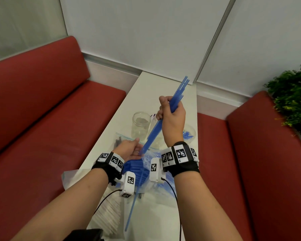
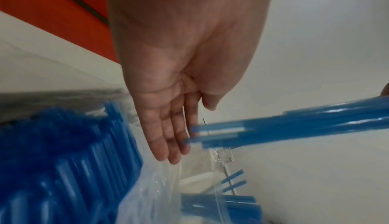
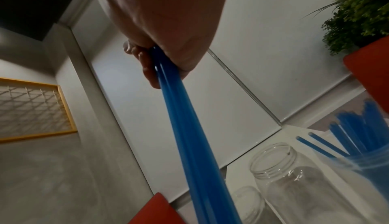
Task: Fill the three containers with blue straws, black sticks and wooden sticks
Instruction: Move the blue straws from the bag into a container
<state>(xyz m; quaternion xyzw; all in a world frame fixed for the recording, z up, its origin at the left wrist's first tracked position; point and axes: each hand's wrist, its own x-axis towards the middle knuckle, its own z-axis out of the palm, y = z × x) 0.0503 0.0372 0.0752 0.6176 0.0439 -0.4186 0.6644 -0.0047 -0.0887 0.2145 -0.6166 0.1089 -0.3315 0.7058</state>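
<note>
My right hand grips a bundle of blue straws in its fist, held slanted above the white table. In the right wrist view the fist wraps the bundle. The left hand is held flat and open at the bundle's lower ends; its straight fingers meet the straw tips. An empty glass jar stands behind the hands. A clear container at the right holds several blue straws. A smaller jar stands near the empty one.
A clear plastic bag full of blue straws lies under my wrists, and one loose straw lies near the front edge. A zip bag with black sticks sits left of the jar. Red benches flank the narrow table; a plant stands at the right.
</note>
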